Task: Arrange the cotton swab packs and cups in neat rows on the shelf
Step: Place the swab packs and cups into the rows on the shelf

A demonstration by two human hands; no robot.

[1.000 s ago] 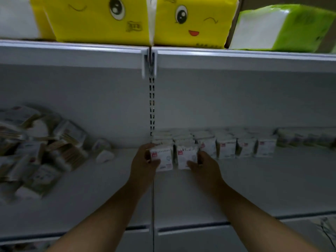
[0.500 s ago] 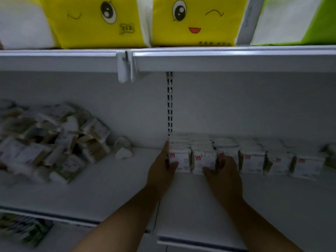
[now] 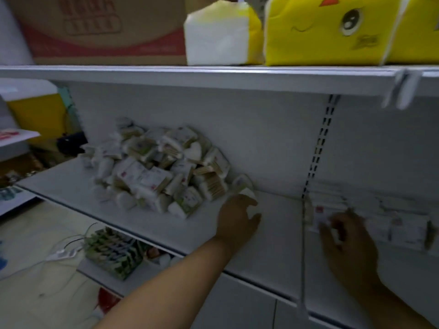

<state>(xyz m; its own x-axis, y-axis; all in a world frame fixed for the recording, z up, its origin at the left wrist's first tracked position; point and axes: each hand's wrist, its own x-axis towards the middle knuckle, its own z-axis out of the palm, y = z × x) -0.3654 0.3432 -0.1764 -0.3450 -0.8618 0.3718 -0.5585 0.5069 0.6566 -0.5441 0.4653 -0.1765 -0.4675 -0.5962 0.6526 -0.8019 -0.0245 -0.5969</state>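
White shelf [image 3: 273,233] lies bare between swab pile [image 3: 161,172] and pack row [image 3: 392,224], left hand [image 3: 237,219] open there; right hand [image 3: 346,243] too blurred to tell.

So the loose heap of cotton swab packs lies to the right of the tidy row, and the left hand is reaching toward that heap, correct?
Not quite. The head view shows the loose heap lying to the left of the tidy row, not to the right. The rest holds: the left hand reaches toward that heap.
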